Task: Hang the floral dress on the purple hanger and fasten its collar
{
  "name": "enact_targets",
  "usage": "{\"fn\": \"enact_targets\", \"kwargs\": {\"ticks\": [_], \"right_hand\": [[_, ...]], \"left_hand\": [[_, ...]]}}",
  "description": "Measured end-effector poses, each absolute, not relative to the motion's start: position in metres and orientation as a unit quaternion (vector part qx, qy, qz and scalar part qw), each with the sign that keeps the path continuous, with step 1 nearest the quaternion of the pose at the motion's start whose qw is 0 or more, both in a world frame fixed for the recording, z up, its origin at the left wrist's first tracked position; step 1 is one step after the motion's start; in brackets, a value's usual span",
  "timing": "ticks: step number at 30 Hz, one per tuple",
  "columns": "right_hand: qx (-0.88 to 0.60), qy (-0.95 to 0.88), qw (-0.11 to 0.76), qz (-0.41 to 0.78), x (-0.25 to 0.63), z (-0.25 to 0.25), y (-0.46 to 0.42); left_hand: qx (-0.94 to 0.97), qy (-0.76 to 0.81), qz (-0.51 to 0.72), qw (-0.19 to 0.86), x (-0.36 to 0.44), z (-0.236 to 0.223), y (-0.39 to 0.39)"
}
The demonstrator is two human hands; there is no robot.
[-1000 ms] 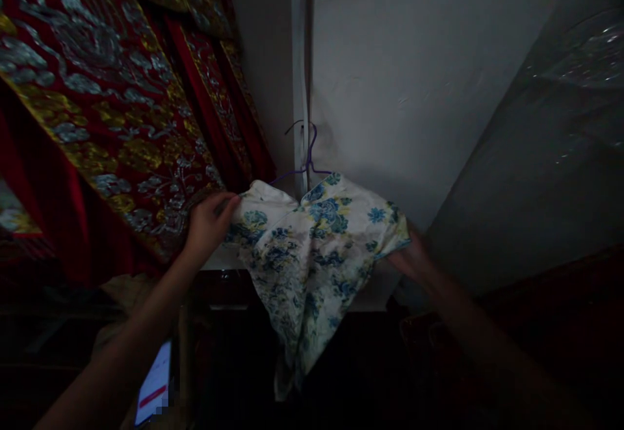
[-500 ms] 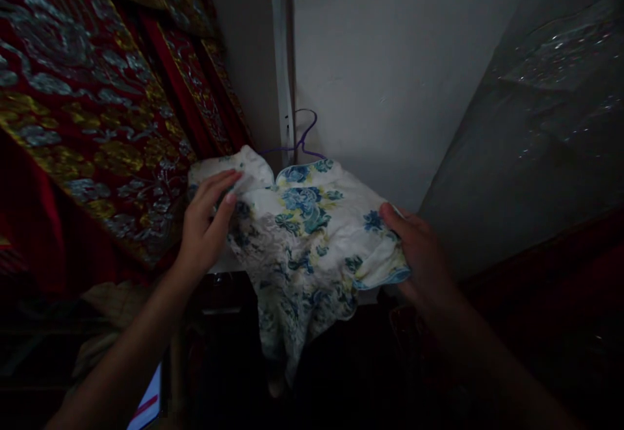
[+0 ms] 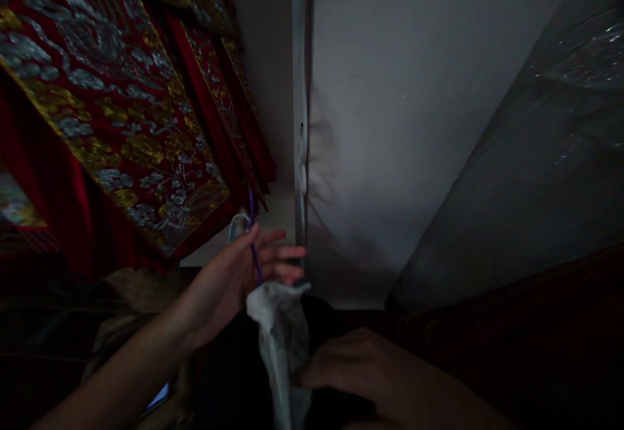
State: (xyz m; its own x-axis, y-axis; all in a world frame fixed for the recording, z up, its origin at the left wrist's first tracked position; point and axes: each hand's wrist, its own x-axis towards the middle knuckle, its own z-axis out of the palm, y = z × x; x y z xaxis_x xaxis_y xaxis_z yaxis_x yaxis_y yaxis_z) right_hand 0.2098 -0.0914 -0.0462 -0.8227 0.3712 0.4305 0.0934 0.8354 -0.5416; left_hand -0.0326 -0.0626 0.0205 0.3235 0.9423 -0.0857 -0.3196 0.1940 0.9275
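Note:
A thin purple hanger (image 3: 257,266) runs across the palm of my left hand (image 3: 244,274). My left thumb lies over the hanger, while the other fingers are stretched out and apart. Below it the white blouse with a blue floral print (image 3: 280,339) hangs bunched and seen edge-on, its print barely showing. Pale blue trim (image 3: 237,223) shows behind my left thumb. Low in the view, my right hand (image 3: 351,365) is curled at the blouse's right side, its fingertips against the cloth; motion blurs it a little.
Red cloth with gold and silver embroidery (image 3: 131,125) hangs at left. A pale wall or panel (image 3: 390,92) with a vertical strip (image 3: 299,92) stands ahead. Shiny clear plastic (image 3: 560,125) covers the right side. A lit screen (image 3: 158,396) shows at lower left.
The blouse, spread out facing me before, is now turned edge-on, bunched and lower. My left hand has moved right onto the hanger; my right hand has come down and left.

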Motion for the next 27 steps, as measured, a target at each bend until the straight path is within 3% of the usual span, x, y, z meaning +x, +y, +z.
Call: {"fn": "enact_targets", "kwargs": {"ticks": [4,7,12,16,21,23,27], "right_hand": [[-0.225,-0.845,0.436,0.214,0.217,-0.053,-0.045],[-0.322,-0.8,0.462,0.206,0.221,-0.065,-0.007],[-0.315,-0.77,0.374,0.409,0.22,-0.088,0.012],[-0.361,-0.567,0.525,0.522,0.215,-0.075,0.017],[-0.327,-0.45,0.661,0.504,0.21,-0.009,0.061],[-0.303,-0.442,0.698,0.475,0.215,0.013,0.082],[-0.282,-0.402,0.754,0.436,0.238,0.02,0.1]], "left_hand": [[0.526,0.412,0.255,0.698,-0.059,0.009,-0.085],[0.628,0.472,0.153,0.6,-0.083,0.012,-0.091],[0.726,0.531,0.265,0.348,-0.101,0.03,-0.07],[0.708,0.546,0.421,0.153,-0.101,0.032,-0.046],[0.699,0.47,0.517,-0.154,-0.097,0.018,-0.043],[0.739,0.444,0.482,-0.156,-0.09,0.006,-0.043],[0.816,0.467,0.341,0.022,-0.068,-0.031,-0.03]]}}
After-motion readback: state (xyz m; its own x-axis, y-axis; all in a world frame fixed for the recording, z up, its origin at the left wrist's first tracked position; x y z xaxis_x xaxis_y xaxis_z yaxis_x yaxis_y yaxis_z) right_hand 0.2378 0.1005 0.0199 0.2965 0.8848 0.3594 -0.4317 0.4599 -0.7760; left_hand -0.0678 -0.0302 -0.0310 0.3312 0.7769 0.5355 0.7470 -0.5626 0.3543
